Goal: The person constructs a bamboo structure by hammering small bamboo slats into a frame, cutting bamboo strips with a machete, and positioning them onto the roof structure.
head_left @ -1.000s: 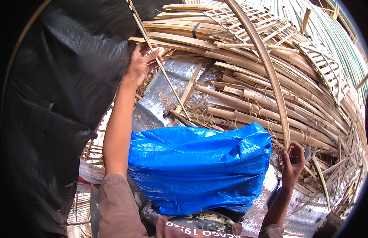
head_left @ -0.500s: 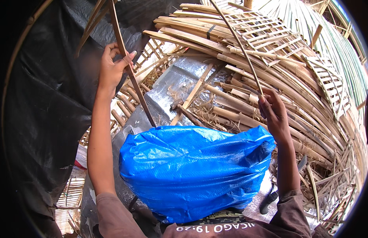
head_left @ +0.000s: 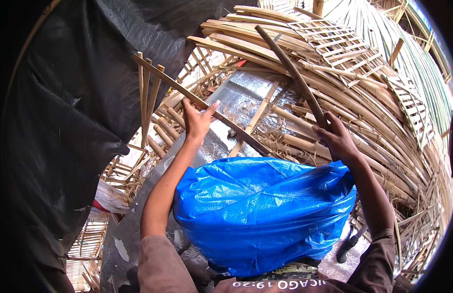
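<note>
My left hand [head_left: 197,119] is closed on a long flat bamboo strip [head_left: 238,132], thumb along one face. The strip slants from upper left down toward the blue plastic sheet [head_left: 265,210] over my lap. My right hand [head_left: 336,136] grips a second, darker bamboo strip [head_left: 297,75], slightly curved. Its free end points up and to the left, and its lower end reaches the sheet's right side. The strips are apart from each other. Behind the left strip, a hammer head [head_left: 232,133] shows in part on the silvery floor sheet; its handle is mostly hidden.
Split bamboo lengths [head_left: 265,53] are piled ahead and to the right, with woven lattice panels [head_left: 334,44] on top. A black tarp [head_left: 65,107] hangs at the left. Upright slats [head_left: 149,93] stand beside it. A black-handled tool [head_left: 346,248] lies by my right elbow.
My left hand has moved right and down, tilting its strip flatter. The right strip has turned to show its broad face, and its far end has come down into view.
</note>
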